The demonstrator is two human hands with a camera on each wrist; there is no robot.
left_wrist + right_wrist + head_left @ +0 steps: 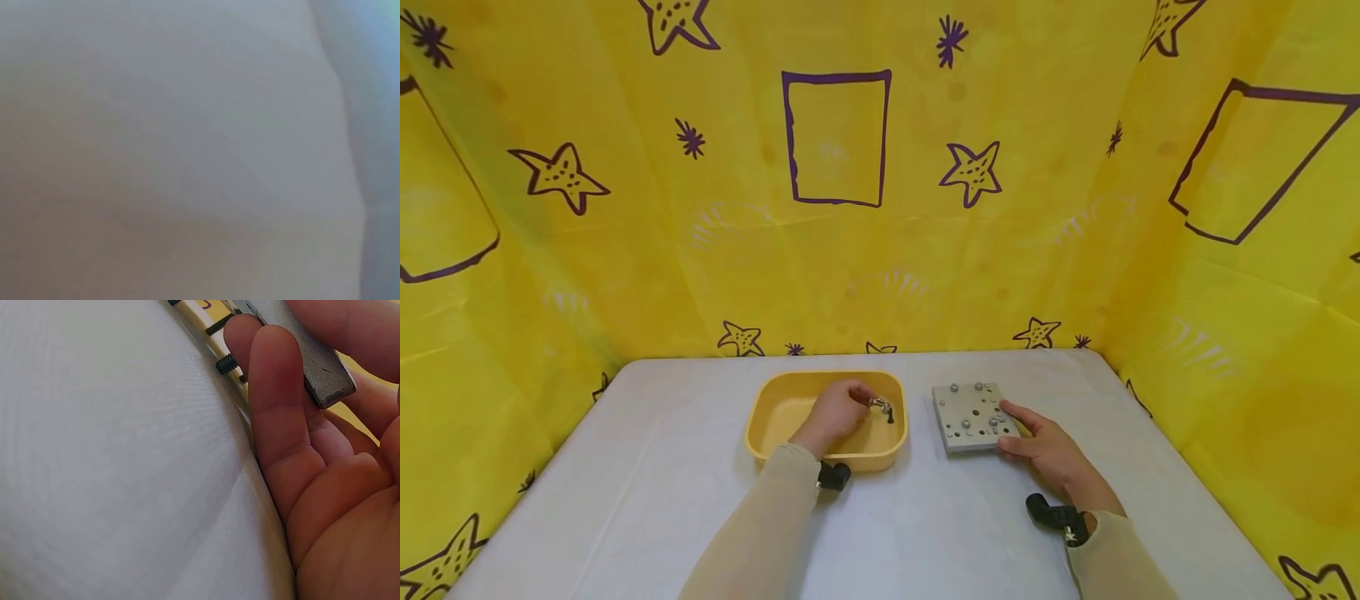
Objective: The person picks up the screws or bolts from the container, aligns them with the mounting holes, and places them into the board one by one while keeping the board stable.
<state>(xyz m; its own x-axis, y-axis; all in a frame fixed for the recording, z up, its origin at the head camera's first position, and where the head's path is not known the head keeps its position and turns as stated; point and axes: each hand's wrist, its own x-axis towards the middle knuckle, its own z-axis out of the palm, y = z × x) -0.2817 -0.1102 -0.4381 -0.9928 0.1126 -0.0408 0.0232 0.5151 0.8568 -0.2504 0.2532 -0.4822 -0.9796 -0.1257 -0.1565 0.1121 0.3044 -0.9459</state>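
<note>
**Q:** Why do I hold the square grey metal plate (973, 416) studded with bolts as I do?

**A:** My right hand (1051, 452) clasps the plate's near right corner, thumb along the top and fingers (275, 394) curled under its edge. I judge this keeps the plate steady; the right wrist view shows that corner raised off the white worktop (925, 533), with a dark threaded bolt end (226, 364) poking out beneath.

**Q:** And the shallow yellow plastic tray (775, 433)?

**A:** It sits just left of the plate, apart from it. Its walls likely keep small hardware from rolling away. My left hand (835, 412) is reached into it, fingertips pinched on a small silvery fastener (880, 406) near the tray's right wall, the side nearest the plate.

**Q:** Where does the fastener lie relative to both hands?

**A:** In the left hand's fingertips, left of the plate; the right hand is well apart from it, on the plate's far side.

**Q:** Does the left wrist view confirm the pinch?

**A:** No; it is wholly blurred. Only the head view shows it, and small.
</note>
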